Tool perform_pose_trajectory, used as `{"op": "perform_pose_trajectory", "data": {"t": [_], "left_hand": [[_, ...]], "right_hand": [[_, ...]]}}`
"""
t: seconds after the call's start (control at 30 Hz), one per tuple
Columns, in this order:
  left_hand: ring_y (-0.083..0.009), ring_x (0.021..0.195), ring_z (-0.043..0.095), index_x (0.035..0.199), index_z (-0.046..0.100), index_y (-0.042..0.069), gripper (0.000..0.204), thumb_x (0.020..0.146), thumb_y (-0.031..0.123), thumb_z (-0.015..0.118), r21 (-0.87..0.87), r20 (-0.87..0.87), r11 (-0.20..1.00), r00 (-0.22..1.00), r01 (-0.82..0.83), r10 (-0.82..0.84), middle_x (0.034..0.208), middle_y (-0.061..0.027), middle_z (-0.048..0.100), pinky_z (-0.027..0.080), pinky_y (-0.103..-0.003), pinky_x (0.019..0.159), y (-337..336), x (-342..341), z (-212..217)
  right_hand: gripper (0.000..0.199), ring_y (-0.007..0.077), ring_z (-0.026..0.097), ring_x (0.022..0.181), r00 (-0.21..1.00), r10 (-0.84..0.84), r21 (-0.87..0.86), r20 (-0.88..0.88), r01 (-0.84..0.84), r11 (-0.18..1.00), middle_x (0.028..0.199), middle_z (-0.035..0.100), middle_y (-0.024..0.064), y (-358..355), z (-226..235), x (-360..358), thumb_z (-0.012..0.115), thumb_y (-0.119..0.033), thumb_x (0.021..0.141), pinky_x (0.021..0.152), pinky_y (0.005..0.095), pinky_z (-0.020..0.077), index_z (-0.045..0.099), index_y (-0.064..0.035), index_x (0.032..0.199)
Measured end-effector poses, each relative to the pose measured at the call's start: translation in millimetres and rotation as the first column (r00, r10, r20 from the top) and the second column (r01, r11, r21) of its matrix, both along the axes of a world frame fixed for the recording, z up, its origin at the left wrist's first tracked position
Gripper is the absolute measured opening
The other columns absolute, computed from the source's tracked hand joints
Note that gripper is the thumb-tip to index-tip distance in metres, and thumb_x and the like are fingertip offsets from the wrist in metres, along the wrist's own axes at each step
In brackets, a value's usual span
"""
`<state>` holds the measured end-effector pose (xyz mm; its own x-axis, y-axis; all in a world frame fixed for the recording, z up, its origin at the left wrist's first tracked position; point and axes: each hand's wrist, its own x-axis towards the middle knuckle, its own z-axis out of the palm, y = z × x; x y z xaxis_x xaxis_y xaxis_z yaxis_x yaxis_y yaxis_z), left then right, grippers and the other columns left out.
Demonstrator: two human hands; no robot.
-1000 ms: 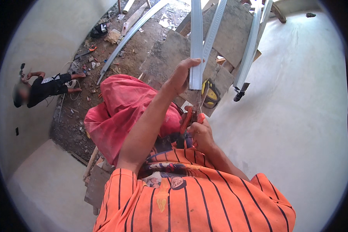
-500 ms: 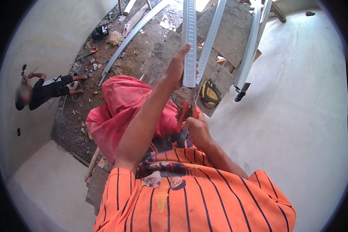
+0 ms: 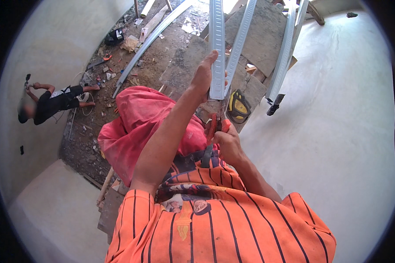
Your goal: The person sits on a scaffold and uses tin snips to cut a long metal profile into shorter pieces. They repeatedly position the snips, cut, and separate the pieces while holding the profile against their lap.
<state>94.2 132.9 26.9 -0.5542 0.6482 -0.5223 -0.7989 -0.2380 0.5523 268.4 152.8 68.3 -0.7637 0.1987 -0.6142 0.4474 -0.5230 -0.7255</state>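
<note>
My left hand (image 3: 202,76) is closed round a long, slotted light-metal channel (image 3: 217,52) near its lower end, with the thumb laid along its edge. In my right hand (image 3: 229,142) is a pair of snips (image 3: 213,127) with red handles. Its fingers are wrapped round the handles, which stand slightly apart. The snips' jaws lie right at the channel's near end; I cannot tell how far they reach over the metal. A second slotted channel (image 3: 240,44) runs just right of the held one. Below the channels lies a black-and-yellow object (image 3: 239,106) of unclear kind.
Boards (image 3: 263,37) lie under the channels. Another metal channel (image 3: 281,57) runs along the right wall (image 3: 324,122). A bent metal strip (image 3: 149,41) crosses the debris-strewn ground at left. By the left wall, a person in black (image 3: 55,103) holds a tool against it.
My left hand, the channel and the snips have shifted slightly to the right. The red handles look a little closer together. The other person's raised arm has moved slightly.
</note>
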Motion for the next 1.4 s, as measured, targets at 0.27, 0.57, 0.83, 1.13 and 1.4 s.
{"op": "perform_pose_trajectory", "data": {"t": [0.27,0.57,0.83,1.13,1.4], "left_hand": [[-0.0142,0.049,0.055,0.099,0.048,0.014,0.039,0.089,0.052,0.049,0.006,-0.034,1.000,0.999,-0.011,0.012,0.068,-0.0032,0.054,0.048,-0.027,0.045,4,1,-8],[-0.0144,0.050,0.055,0.101,0.048,0.013,0.039,0.090,0.051,0.048,-0.004,-0.089,1.000,0.996,-0.011,0.010,0.068,-0.0041,0.054,0.048,-0.027,0.045,4,1,-10],[-0.0147,0.049,0.055,0.098,0.049,0.013,0.040,0.090,0.052,0.048,0.021,-0.008,1.000,1.000,0.006,-0.006,0.067,-0.0036,0.054,0.048,-0.027,0.045,3,0,-11],[-0.0136,0.049,0.055,0.096,0.049,0.014,0.038,0.090,0.052,0.047,0.024,-0.056,1.000,0.998,-0.006,0.007,0.066,-0.0028,0.054,0.048,-0.026,0.045,2,-1,-14],[-0.0136,0.049,0.055,0.098,0.049,0.013,0.038,0.091,0.051,0.047,0.048,-0.021,0.999,1.000,-0.014,0.015,0.067,-0.0033,0.054,0.048,-0.026,0.044,4,0,-13]], "right_hand": [[0.042,0.0141,0.045,0.075,0.998,0.061,0.208,0.002,-0.060,0.976,0.086,0.045,0.0036,6,1,0,0.047,-0.003,0.066,0.065,0.0273,0.0417,0.044,-0.0018,0.107],[0.045,0.0137,0.046,0.076,0.992,0.117,0.133,0.054,-0.124,0.983,0.087,0.047,0.0041,11,3,2,0.047,-0.003,0.066,0.067,0.0271,0.0406,0.046,-0.0006,0.111],[0.044,0.0149,0.048,0.080,0.999,0.019,0.000,0.027,-0.019,1.000,0.091,0.048,0.0049,4,8,1,0.048,-0.005,0.066,0.067,0.0272,0.0410,0.047,-0.0014,0.109],[0.043,0.0143,0.047,0.077,0.998,0.058,0.086,0.034,-0.061,0.994,0.087,0.048,0.0036,7,3,-1,0.048,-0.005,0.065,0.066,0.0264,0.0403,0.047,-0.0016,0.108],[0.038,0.0185,0.050,0.072,1.000,0.019,-0.160,0.010,-0.017,0.987,0.085,0.049,0.0063,5,8,-2,0.046,-0.002,0.064,0.062,0.0295,0.0427,0.048,-0.0023,0.102]]}}
